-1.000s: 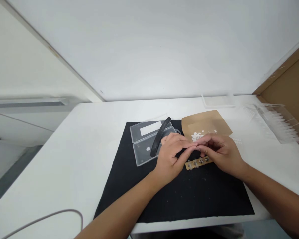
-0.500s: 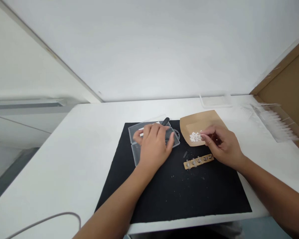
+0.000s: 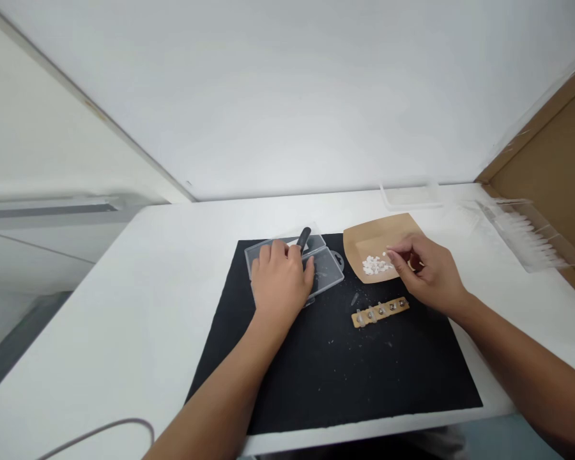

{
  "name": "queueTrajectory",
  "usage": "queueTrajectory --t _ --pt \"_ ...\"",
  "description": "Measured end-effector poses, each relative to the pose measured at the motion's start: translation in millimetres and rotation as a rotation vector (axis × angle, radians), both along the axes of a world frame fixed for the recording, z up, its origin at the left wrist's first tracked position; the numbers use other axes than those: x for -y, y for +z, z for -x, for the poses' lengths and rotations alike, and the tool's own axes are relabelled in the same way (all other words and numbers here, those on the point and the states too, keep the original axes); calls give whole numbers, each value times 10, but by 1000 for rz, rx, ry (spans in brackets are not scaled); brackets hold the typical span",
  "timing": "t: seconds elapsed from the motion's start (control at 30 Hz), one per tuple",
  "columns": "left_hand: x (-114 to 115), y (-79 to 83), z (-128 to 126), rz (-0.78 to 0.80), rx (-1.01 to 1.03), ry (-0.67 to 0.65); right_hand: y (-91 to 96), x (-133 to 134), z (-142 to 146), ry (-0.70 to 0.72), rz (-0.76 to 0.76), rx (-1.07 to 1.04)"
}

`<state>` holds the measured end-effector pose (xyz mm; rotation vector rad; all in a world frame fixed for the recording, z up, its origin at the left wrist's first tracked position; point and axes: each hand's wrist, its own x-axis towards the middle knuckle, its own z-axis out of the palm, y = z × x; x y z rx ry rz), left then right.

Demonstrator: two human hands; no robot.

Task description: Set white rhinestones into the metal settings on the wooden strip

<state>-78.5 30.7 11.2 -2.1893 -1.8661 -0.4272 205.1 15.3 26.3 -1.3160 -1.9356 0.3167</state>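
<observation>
1. Currently, the strip in front of you lies slightly aslant on the mat, between your hands and just on your side of the paper.
2. You seem partway along it: three of its five spots, counting from your left, carry clear pieces, while the two at the right end appear to show only bare studs. A loose clear sliver lies just beyond the strip.
3. Many white bits sit heaped on the near part of the paper, apparently unused.
4. Your right hand hangs over the paper's right edge, its forefinger and thumb brought nearly together beside the heap, the other fingers curled in. One bit shows right by their tips; you cannot tell from this view whether they grip it.
5. Your left hand lies palm down over the open case, knuckles raised, thumb toward the right. A black tool juts out beyond its fingers; their grip on it, if any, is hidden.
6. Both your forearms reach in from the near corners, well apart.
7. Farther out on the counter are a clear box at the back and pale tips on the right.
</observation>
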Motion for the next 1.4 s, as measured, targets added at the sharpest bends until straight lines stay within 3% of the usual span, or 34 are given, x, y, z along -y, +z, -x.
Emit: queueTrajectory --t 0.47,0.63,0.73,0.83,0.93,1.17,1.4 --pt "-7 -50 48 -18 -57 0 -11 -2 7 57 -25 122" --pt "24 17 5 -37 69 20 -2 -22 -2 51 -33 143" --pt "50 52 -53 -175 210 -67 -7 -29 2 39 -40 129" --pt "81 32 -143 -315 362 -247 -27 -26 13 7 -46 131" --pt "130 -26 -261 -342 503 -416 -59 -6 41 -36 -60 164" --pt "251 -78 -476 -288 630 -528 -119 34 143 -82 -296 171" --pt "261 -65 -498 -84 940 -577 -104 5 149 10 -313 66"
